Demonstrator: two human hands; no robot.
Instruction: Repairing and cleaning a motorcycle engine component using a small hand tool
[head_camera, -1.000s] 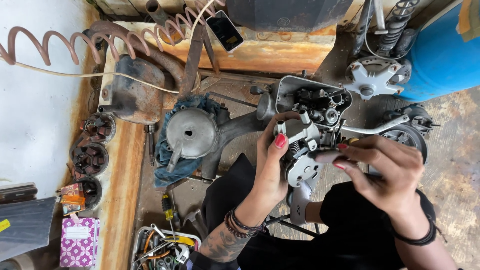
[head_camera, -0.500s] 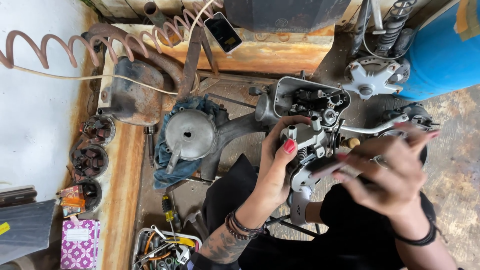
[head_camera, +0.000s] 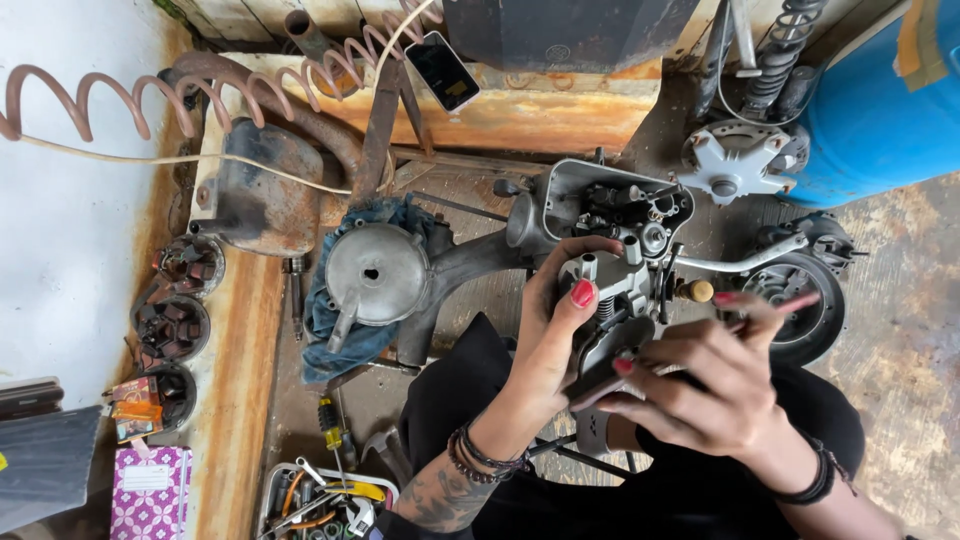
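My left hand (head_camera: 556, 325) grips a grey metal carburetor (head_camera: 625, 290) from its left side, thumb on top. Just below and to the right of the carburetor, my right hand (head_camera: 700, 385) pinches a thin dark rod-like tool (head_camera: 600, 385) that points at the carburetor's underside. Behind the carburetor stands an opened engine housing (head_camera: 610, 205) with small parts inside. My black-clad knees are under both hands.
A round grey engine cover (head_camera: 375, 272) lies on a blue rag at the left. A rusty exhaust (head_camera: 260, 190), a coiled spring (head_camera: 130, 95), a phone (head_camera: 445, 72), a wheel hub (head_camera: 735, 160), a blue drum (head_camera: 880, 110) and a tool tray (head_camera: 320, 495) surround the work spot.
My right hand has slid down and spread its fingers, bringing the thin tool under the carburetor. My left hand keeps its hold.
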